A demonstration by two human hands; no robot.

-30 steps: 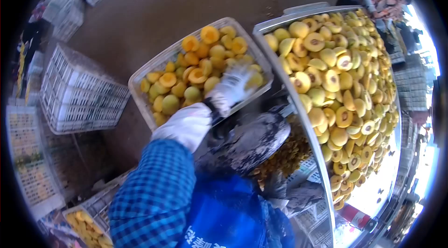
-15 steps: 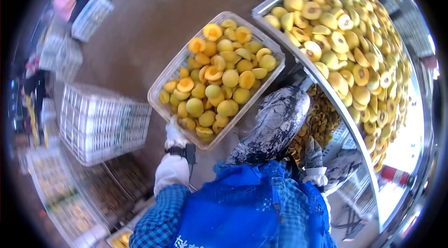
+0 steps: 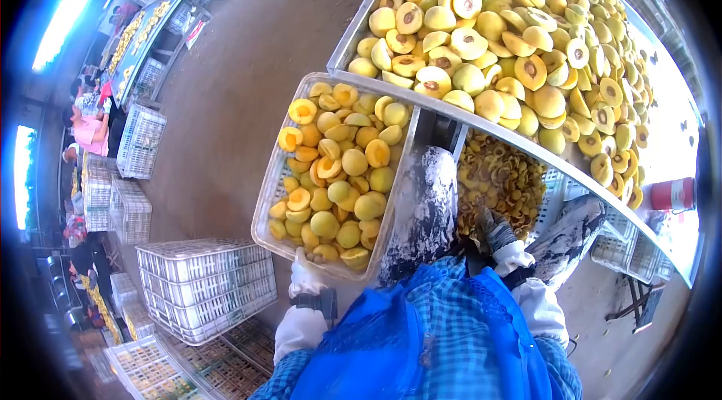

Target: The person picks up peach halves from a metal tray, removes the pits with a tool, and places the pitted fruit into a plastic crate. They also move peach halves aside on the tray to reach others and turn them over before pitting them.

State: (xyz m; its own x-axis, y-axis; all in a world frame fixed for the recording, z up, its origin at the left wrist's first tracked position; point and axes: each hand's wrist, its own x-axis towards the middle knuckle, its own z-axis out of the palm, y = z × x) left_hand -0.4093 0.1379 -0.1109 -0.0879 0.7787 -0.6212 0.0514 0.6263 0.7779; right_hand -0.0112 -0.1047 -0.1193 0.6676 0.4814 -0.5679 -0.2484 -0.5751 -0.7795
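My left hand (image 3: 304,274), in a white glove, is at the near left corner of a white crate (image 3: 265,208) filled with halved yellow fruit (image 3: 338,191); its fingers are closed on the crate's rim. My right hand (image 3: 496,233), in a dark, soiled glove, hangs low between my knees, beside a heap of pits and scraps (image 3: 500,182) in a basket below the table edge. Its fingertips are hard to make out against the scraps.
A metal-edged table (image 3: 526,146) piled with cut fruit (image 3: 519,46) stands at the right, with a red can (image 3: 671,195) on it. Stacked white crates (image 3: 207,287) are at the left. Several people work in the far left background, one in a pink top (image 3: 89,129).
The camera view has turned, so more of the background shows at left. The filled crate now appears more upright and against the table's edge. My left hand is still at its corner.
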